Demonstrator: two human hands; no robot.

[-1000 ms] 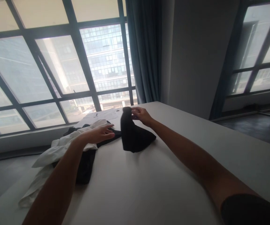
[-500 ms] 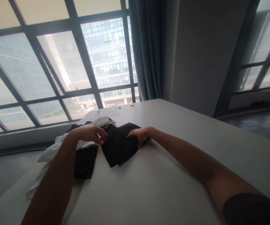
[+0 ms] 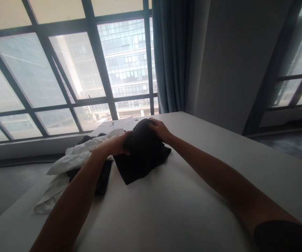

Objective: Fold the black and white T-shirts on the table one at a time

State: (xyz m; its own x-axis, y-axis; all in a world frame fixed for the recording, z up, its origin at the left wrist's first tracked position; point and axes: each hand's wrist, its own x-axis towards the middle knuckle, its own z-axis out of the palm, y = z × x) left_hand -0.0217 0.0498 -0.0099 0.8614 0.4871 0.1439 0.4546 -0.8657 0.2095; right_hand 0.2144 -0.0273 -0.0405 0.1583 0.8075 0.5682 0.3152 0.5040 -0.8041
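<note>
A black garment (image 3: 142,157) lies on the white table (image 3: 182,196), its far part lifted off the surface. My left hand (image 3: 118,144) grips the raised cloth at its left side, fingers closed into it. My right hand (image 3: 160,128) holds the raised cloth at its far right, fingers curled over the top edge. The lower part of the garment spreads flat toward me.
A heap of white cloth (image 3: 69,164) and dark cloth (image 3: 102,180) lies at the table's left edge. Papers (image 3: 116,124) rest at the far end. Large windows (image 3: 61,70), a blue curtain (image 3: 169,56) and a grey pillar (image 3: 229,59) stand behind.
Both hands pressed the black garment flat half a second ago. Now they have closed on its far part and raised it off the table.
</note>
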